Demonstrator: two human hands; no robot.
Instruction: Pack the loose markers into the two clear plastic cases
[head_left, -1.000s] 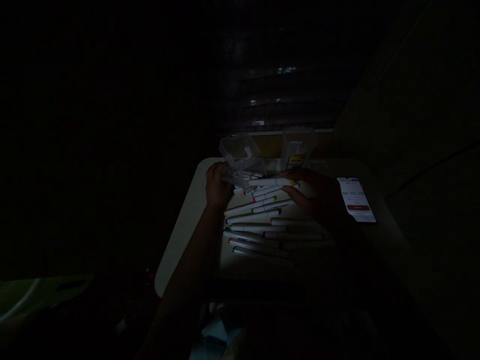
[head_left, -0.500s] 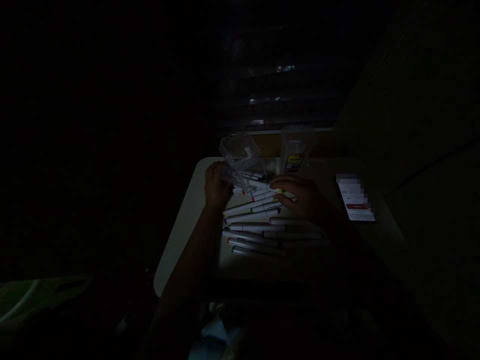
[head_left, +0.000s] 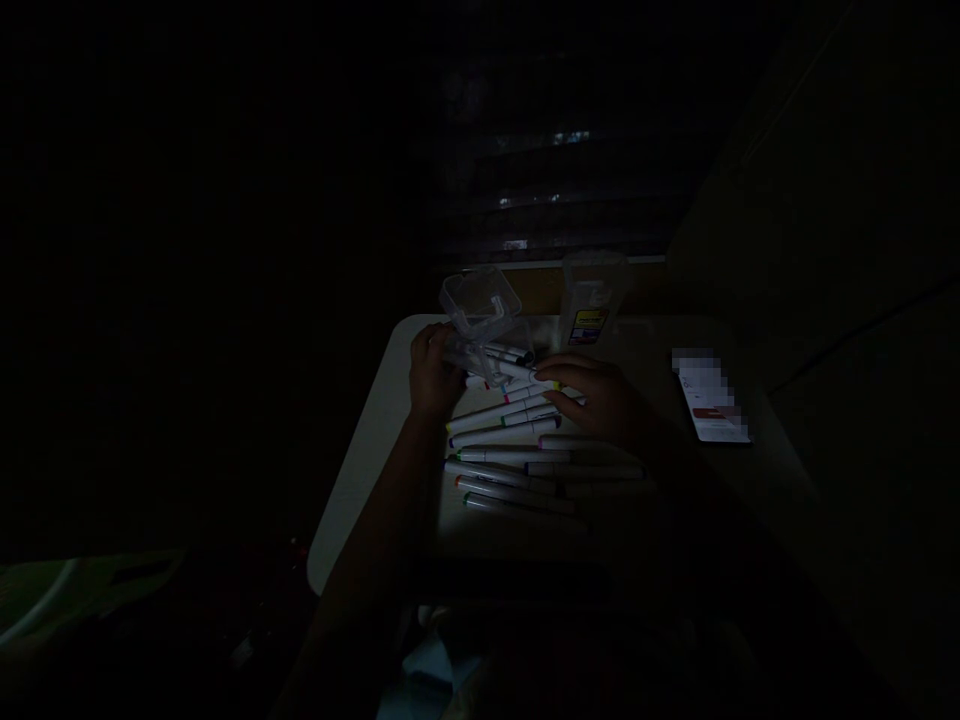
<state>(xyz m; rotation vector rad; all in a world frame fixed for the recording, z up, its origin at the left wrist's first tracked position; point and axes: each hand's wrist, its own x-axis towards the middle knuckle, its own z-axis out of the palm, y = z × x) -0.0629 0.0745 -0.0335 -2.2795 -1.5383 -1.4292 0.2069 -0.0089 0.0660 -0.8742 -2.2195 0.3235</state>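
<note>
In dim light, my left hand (head_left: 433, 372) grips a clear plastic case (head_left: 466, 354) by its left side; the case lies on its side with its hinged lid (head_left: 481, 301) swung up. A few dark-capped markers (head_left: 508, 352) are inside it. My right hand (head_left: 596, 395) pinches a white marker with a yellow end (head_left: 521, 372), whose far end is at the case's mouth; whether it is inside I cannot tell. Below both hands, several white markers (head_left: 504, 433) with coloured ends lie in loose rows on the table.
A second clear container (head_left: 594, 295) with a yellow label stands at the table's back edge. To the right lies a phone (head_left: 712, 400) with a lit screen. The white table (head_left: 360, 500) has a rounded left corner, and dark horizontal slats (head_left: 517, 215) rise behind it.
My right hand has moved slightly left, bringing the yellow-ended marker further toward the case. My left hand and the case stay in place.
</note>
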